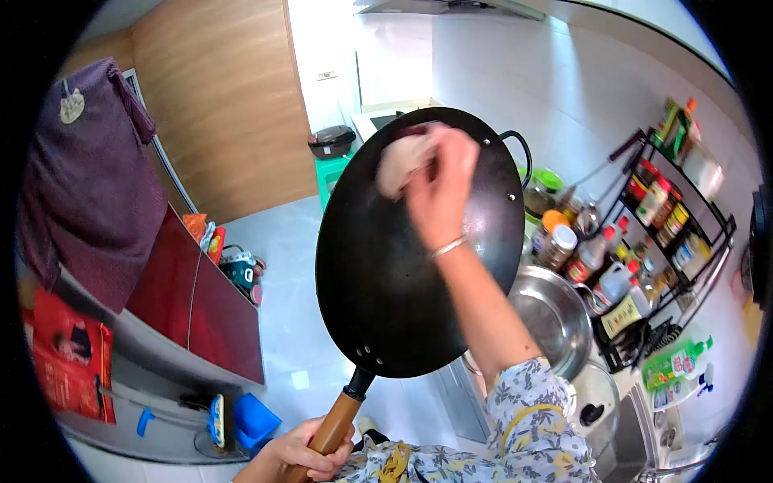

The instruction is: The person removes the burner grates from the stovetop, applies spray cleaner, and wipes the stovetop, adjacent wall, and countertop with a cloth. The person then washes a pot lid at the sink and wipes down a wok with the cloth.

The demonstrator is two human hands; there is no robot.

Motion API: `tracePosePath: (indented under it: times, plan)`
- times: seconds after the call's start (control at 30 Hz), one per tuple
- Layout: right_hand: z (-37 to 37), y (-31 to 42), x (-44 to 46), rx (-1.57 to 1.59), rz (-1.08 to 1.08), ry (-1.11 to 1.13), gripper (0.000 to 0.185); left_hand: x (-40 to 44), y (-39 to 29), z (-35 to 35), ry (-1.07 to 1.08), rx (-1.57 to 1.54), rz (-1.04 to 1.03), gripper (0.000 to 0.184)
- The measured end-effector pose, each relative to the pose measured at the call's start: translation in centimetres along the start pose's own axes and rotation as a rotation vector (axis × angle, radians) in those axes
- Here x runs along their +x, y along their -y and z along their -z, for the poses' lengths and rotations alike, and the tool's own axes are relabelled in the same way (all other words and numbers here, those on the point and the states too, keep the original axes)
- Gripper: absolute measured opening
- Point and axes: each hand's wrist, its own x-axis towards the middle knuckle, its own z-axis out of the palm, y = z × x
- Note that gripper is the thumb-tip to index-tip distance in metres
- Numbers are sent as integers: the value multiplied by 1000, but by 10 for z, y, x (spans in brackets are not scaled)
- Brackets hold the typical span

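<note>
A large black wok point(403, 274) is held up off the counter, tilted so that its inside faces me. My left hand point(310, 452) is wrapped round its brown wooden handle point(336, 423) at the bottom of the view. My right hand point(443, 181), with a bracelet at the wrist, is closed on a pale cloth point(403, 165) with a dark reddish edge. The cloth lies against the upper inside wall of the wok. Motion blurs the hand and the cloth, and part of the cloth is hidden behind the fingers.
A steel pot point(551, 318) stands on the counter to the right, beside a glass lid point(600, 398). Behind it are several bottles and jars and a black spice rack point(672, 229). A sink point(624, 451) is at lower right. Purple cloth point(97, 185) hangs at left.
</note>
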Motion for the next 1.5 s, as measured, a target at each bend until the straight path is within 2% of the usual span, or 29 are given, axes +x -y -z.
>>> tracePosePath:
  times: [0.03, 0.07, 0.13, 0.17, 0.23, 0.27, 0.3, 0.33, 0.37, 0.43, 0.47, 0.53, 0.6, 0.7, 0.73, 0.8, 0.87, 0.93, 0.97, 1.0, 1.03, 1.07, 1.1, 1.13, 1.2, 1.27, 1.37, 1.47, 1.5]
  plan:
    - [-28, 17, -4, 205, -44, 117, 42, 0, -26, 12, 39, -12, 11, 54]
    - [-55, 26, -16, 314, 29, 247, 38, 0, -51, 29, 33, -18, 19, 54]
    - [-84, 33, -48, 611, -99, 671, 38, 5, -97, 68, 136, 16, 31, 51]
    - [-88, 26, -57, 645, -97, 861, 37, 7, -114, 81, 167, -30, -6, 51]
    - [-93, -9, -85, 575, -182, 1003, 38, 14, -148, 95, 162, -70, -24, 51]
    - [-95, -29, -87, 325, -164, 1041, 36, 19, -162, 102, 164, -106, -47, 51]
    - [-101, -51, -88, -41, -172, 1062, 30, 27, -178, 113, 182, -151, -63, 51]
    - [-113, -89, -96, -250, -189, 1027, 26, 34, -190, 120, 188, -161, -59, 51]
    - [-130, -128, -96, -353, -174, 858, 27, 44, -203, 125, 178, -173, -62, 52]
    - [-171, -184, -71, -378, -212, 519, 30, 68, -229, 138, 170, -180, -67, 52]
    - [-199, -205, -55, -367, -156, 340, 27, 79, -237, 145, 184, -173, -73, 53]
    - [-259, -218, -32, -164, -297, 196, 27, 103, -252, 147, 170, -173, -107, 54]
    - [-311, -214, -38, 73, -235, 289, 30, 122, -279, 141, 117, -185, -122, 56]
    - [-349, -169, -79, 519, -213, 661, 44, 134, -325, 147, 27, -230, -192, 55]
    - [-348, -159, -92, 730, -321, 800, 45, 139, -338, 155, 27, -270, -237, 55]
    - [-351, -170, -106, 946, -451, 1002, 43, 152, -362, 173, 17, -316, -290, 54]
    - [-369, -187, -107, 1044, -566, 1064, 40, 168, -394, 194, -49, -232, -337, 52]
    - [-395, -188, -101, 1208, -863, 1002, 36, 185, -434, 217, -74, -172, -373, 50]
    - [-410, -187, -89, 1086, -684, 867, 33, 199, -454, 234, -118, -74, -396, 50]
    - [-429, -183, -84, 1065, -730, 791, 26, 211, -478, 256, -151, 25, -420, 50]
    - [-456, -197, -73, 846, -319, 772, 25, 223, -504, 276, -219, 198, -395, 51]
    - [-484, -210, -63, 602, 71, 725, 24, 229, -529, 294, -191, 210, -394, 51]
    - [-509, -228, -55, 569, 135, 962, 28, 235, -558, 311, -257, 381, -351, 50]
    - [-536, -242, -46, 527, 140, 971, 28, 243, -585, 325, -316, 538, -307, 50]
    - [-582, -268, -27, 26, 374, 754, 29, 253, -636, 346, -339, 567, -266, 50]
    - [-610, -296, 4, -43, 383, 781, 27, 261, -686, 356, -323, 637, -222, 50]
    - [-639, -359, 63, -237, 270, 814, 26, 281, -740, 367, -254, 654, -168, 49]
    - [-641, -460, 125, -428, 177, 642, 20, 300, -773, 380, -109, 550, -161, 50]
    - [-632, -501, 137, -441, -24, 620, 18, 306, -784, 371, -124, 500, -136, 52]
